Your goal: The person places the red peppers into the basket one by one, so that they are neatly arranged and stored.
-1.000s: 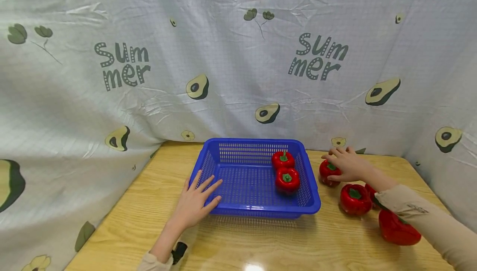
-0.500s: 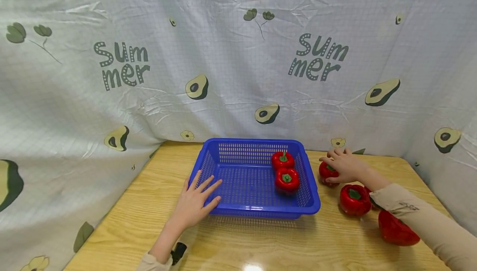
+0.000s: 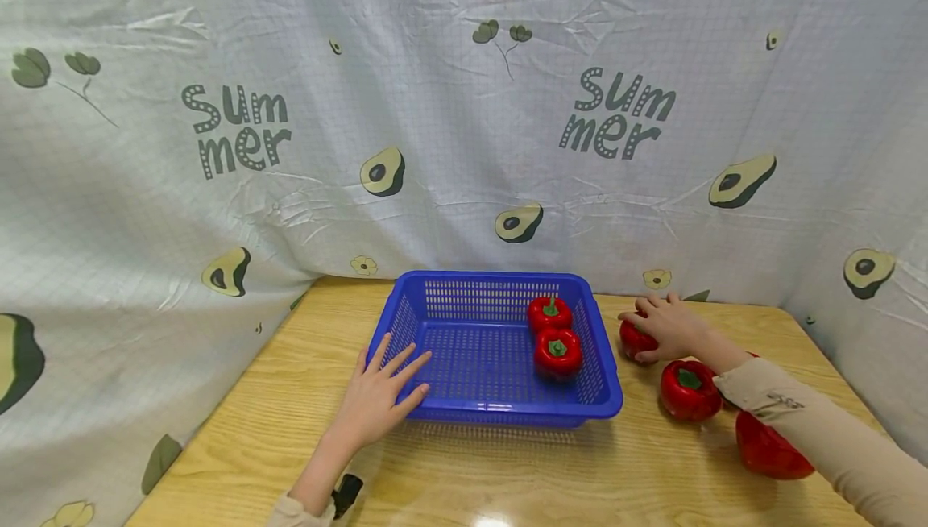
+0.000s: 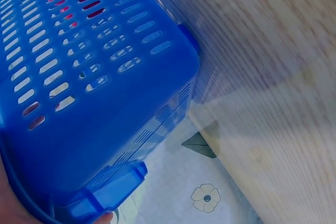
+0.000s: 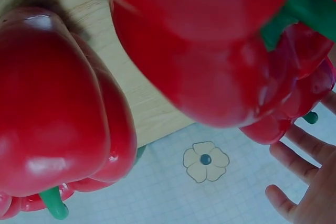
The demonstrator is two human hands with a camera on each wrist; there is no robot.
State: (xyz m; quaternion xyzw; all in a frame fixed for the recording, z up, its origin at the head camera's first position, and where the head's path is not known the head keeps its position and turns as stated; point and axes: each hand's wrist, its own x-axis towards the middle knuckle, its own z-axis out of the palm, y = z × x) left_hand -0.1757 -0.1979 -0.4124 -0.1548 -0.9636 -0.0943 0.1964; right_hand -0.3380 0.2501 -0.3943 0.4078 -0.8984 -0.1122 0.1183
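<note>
My left hand (image 3: 377, 398) lies with straight, spread fingers over the near-left corner of a blue plastic basket (image 3: 500, 408). In the left wrist view the basket's slotted wall (image 4: 121, 114) fills the left side, with a little of the hand at the lower left. Two red bell peppers (image 3: 557, 354) sit inside the basket at its right. To the right of the basket, my right hand (image 3: 674, 331) reaches over another red bell pepper (image 3: 634, 342) on the table, fingers and thumb around it. Fingertips meet that pepper (image 5: 315, 85) at the right wrist view's edge.
More red bell peppers, one near the right forearm (image 3: 690, 392) and one nearer me (image 3: 768, 448), stand on the wooden table (image 3: 493, 470). Another is mostly hidden under the sleeve (image 3: 783, 398). A printed white cloth (image 3: 449, 108) hangs behind the table.
The right hand has settled slightly lower and leftward over its pepper, now covering the green stem. The left hand and basket have kept their places.
</note>
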